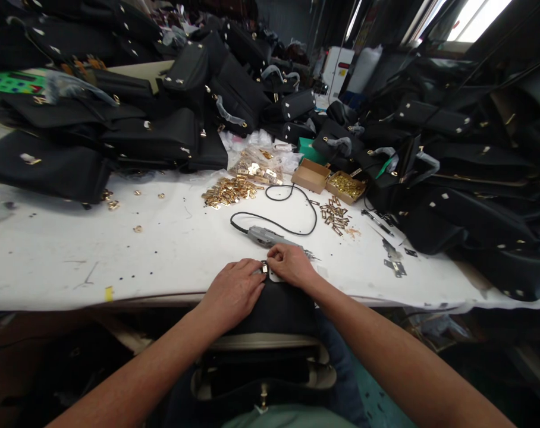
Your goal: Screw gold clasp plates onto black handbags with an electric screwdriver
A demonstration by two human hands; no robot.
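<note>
The black bag [276, 309] is placed at the near edge of the table [185, 255], below both hands. Its metal piece [264, 268] is situated between them, nearer to the left hand [234, 291], which is laid almost flat; by the curled right hand [292, 263], whether anything is pinched cannot be told.

Honestly, can't read a single word, brand or number anywhere in this shot. Closest thing to a label is on the white box [336, 74] at the back: there's a red mark and a yellow-orange patch on its front, but whatever they say is way too small and blurry for me. The grey rotary tool [263, 236] on the table has no lettering I can make out, and the little metal fitting [264, 268] is too tiny to tell if it's stamped.
</note>
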